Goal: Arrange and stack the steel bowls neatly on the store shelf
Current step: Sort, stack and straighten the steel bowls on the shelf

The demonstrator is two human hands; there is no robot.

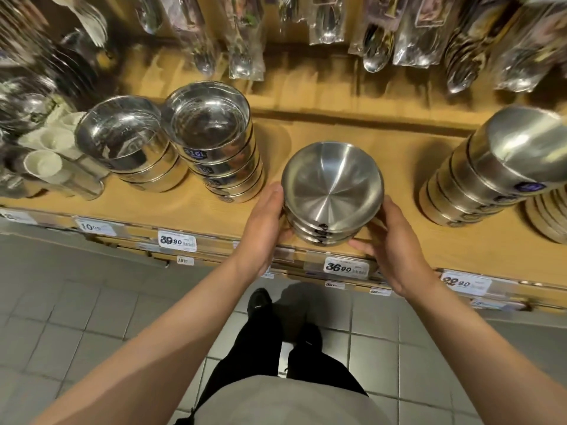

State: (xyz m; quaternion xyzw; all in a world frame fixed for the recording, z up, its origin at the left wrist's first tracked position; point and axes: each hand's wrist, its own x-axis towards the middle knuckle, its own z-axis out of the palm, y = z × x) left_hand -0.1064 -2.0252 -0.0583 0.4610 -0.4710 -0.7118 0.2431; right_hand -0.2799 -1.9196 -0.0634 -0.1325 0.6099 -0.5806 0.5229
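A short stack of brushed steel bowls (333, 185) stands near the front edge of the wooden shelf (190, 207), open side up. My left hand (260, 228) presses against its left side and my right hand (395, 250) cups its right side and base. To the left rise two stacks of shiny straight-walled steel bowls, a tall one (214, 139) and a lower one (129, 142). At the right edge a tall stack of upside-down steel bowls (491, 170) leans.
Packaged spoons and ladles (374, 35) hang above the back of the shelf. White cups (46, 164) lie at the left. Price tags (346, 266) line the shelf front. Below are grey floor tiles and my legs.
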